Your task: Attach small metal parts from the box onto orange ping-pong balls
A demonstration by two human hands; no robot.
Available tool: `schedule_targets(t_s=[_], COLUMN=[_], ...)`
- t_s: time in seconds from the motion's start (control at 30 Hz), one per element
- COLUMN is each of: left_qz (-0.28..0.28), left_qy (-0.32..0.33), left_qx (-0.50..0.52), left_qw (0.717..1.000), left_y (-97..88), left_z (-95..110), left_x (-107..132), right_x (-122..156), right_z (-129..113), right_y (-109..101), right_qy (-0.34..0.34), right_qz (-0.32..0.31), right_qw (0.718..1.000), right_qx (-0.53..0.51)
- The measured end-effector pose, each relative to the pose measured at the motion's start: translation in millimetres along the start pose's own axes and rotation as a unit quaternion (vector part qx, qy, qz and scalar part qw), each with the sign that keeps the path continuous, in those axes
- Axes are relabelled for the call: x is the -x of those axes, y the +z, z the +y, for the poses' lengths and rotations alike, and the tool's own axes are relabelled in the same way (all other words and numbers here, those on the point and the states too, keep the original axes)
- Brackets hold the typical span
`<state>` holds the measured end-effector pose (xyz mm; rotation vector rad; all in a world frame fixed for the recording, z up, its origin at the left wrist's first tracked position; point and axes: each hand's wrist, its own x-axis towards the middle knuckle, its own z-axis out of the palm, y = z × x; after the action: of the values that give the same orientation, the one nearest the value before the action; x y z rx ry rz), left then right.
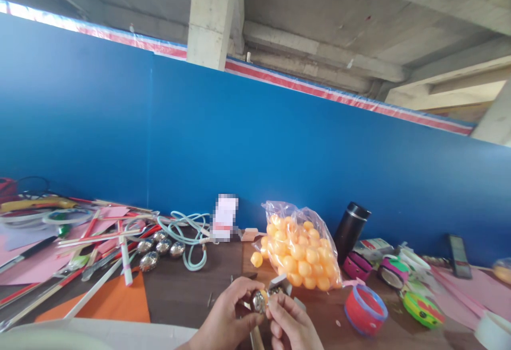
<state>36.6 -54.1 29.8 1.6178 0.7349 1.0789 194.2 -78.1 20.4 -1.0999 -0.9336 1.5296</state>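
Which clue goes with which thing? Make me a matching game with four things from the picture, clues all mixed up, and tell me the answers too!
Things:
1. Shiny ball
2. Bottle
3. Cord
4. Clear bag

Clues:
A. Pale blue and lying in loops
B. Full of orange balls
C. Silver, held in the left hand
D. Black, in front of the blue wall

Right pairs: 1-C, 2-D, 3-A, 4-B
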Motion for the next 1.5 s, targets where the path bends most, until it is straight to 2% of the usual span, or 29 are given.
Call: schedule_targets(t_s=[0.3, 0.63, 0.87, 1.5], left_qz=[0.002, 0.005, 0.009, 0.004], left_qy=[-0.005, -0.014, -0.021, -0.034], left_qx=[-0.009, -0.043, -0.049, -0.035], left_qw=[1.0, 0.999, 0.999, 0.999], left_y=[-0.4, -0.8, -1.0, -1.2], left_z=[1.0, 0.8, -2.1, -1.9], left_x=[0.0, 0.1, 0.1, -0.4], right_x=[-3.0, -13.8, -13.4, -11.8], right_z=[5.2, 19.9, 19.5, 19.2], right_y=[0.4, -8.9, -7.4, -4.0], right_qy=[-0.056, -0.048, -0.045, -0.037], right_qz=[0.03, 0.041, 0.064, 0.066], right_qw=[0.996, 0.995, 0.992, 0.994], right_qx=[0.07, 0.082, 0.101, 0.08])
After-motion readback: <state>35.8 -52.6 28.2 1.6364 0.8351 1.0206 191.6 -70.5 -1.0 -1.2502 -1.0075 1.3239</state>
